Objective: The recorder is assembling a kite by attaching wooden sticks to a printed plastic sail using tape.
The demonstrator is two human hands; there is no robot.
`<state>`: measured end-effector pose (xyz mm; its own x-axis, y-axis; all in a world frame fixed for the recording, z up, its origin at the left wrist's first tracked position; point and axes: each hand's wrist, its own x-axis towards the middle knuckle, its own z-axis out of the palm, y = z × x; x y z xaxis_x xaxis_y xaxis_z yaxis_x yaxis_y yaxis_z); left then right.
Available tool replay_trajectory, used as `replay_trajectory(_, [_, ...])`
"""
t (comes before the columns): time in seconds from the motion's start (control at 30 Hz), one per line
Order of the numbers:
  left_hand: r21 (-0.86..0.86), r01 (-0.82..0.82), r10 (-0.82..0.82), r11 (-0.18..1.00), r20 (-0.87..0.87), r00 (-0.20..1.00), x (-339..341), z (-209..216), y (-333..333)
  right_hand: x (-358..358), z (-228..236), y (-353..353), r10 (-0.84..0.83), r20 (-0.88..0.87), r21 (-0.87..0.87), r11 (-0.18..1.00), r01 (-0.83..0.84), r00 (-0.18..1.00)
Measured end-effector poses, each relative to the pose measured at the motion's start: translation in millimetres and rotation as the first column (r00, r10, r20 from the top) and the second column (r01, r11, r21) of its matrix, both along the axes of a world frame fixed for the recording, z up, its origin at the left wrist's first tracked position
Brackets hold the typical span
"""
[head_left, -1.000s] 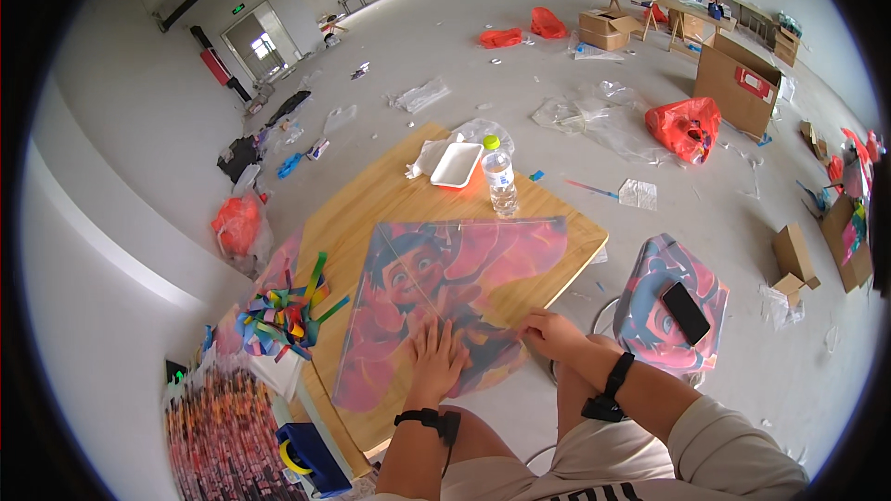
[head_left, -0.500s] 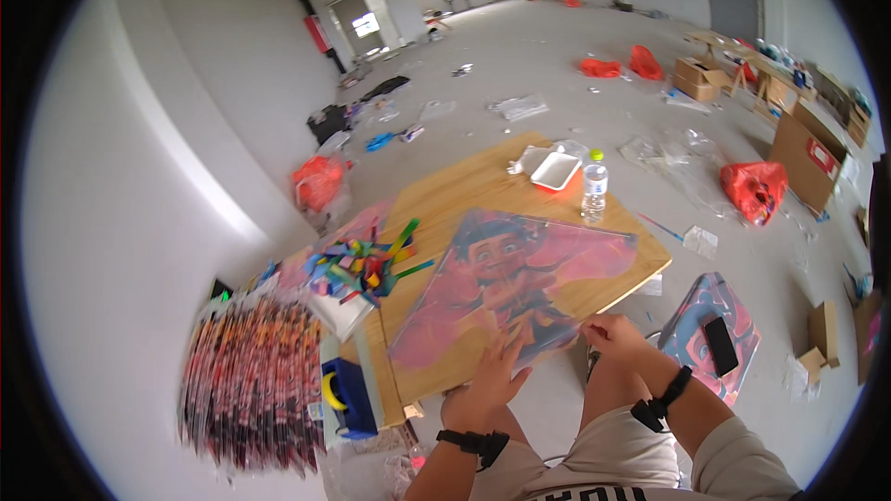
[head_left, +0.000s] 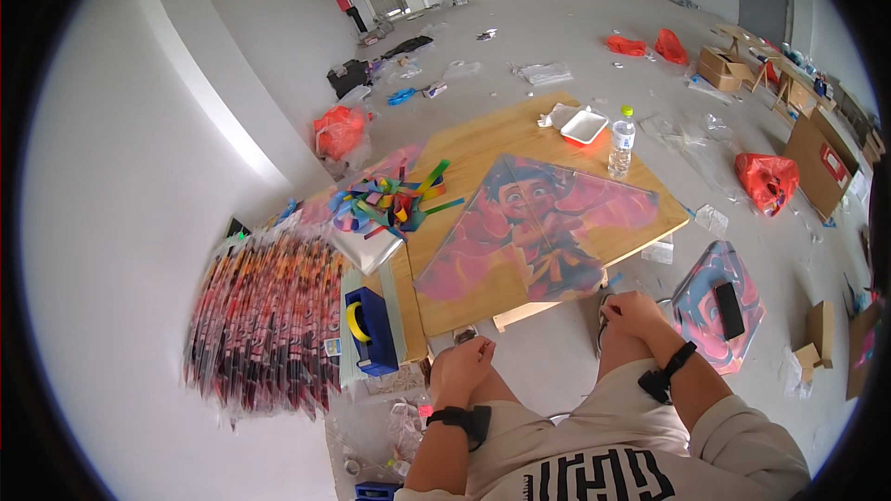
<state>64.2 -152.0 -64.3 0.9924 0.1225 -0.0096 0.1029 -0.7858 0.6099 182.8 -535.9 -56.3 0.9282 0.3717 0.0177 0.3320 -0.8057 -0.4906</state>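
A printed kite sheet (head_left: 548, 223) with a pink and blue cartoon figure lies spread on the wooden table (head_left: 445, 311), its lower tip by the near edge. My left hand (head_left: 464, 369) is curled closed over my left knee, short of the table, and nothing shows in it. Over my right knee my right hand (head_left: 634, 314) is also closed, with nothing showing in its fingers. Both hands are apart from the kite. Black bands circle both wrists.
Colourful ribbons (head_left: 394, 204) lie on the table's left, near a blue tape dispenser (head_left: 373, 334) and stacked bagged kites (head_left: 264, 325). A water bottle (head_left: 622, 144) and white-lined tray (head_left: 584, 126) stand at the back. A phone (head_left: 729, 310) rests on another printed stack (head_left: 701, 292) at right.
Both hands have left the kite's near edge; the left, earlier spread flat on it, is now curled at my knee. The right has drawn back a little. The view has tilted downward.
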Motion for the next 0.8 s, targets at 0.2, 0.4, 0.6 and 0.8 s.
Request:
replay_trajectory(0.2, [-0.038, -0.004, 0.002, 0.999, -0.031, 1.000, -1, 28, -10, -8, 2, 7, 0.016, 0.057, -0.067, 0.998, -0.012, 0.998])
replay_trajectory(0.4, [-0.147, 0.024, -0.006, 0.989, 0.118, 0.993, 14, -3, -3, -3, 0, 13, -0.026, 0.006, -0.066, 0.997, 0.027, 1.000])
replay_trajectory(0.6, [-0.867, -0.133, 0.576, 0.481, 0.198, 0.793, 10, -12, 33, 1, 13, 6, -0.083, -0.015, -0.058, 0.995, 0.082, 0.996])
replay_trajectory(0.8, [-0.868, -0.446, 0.681, 0.220, -0.191, 0.707, -49, -62, 109, 7, 10, 9, -0.098, -0.013, -0.062, 0.993, 0.097, 0.995])
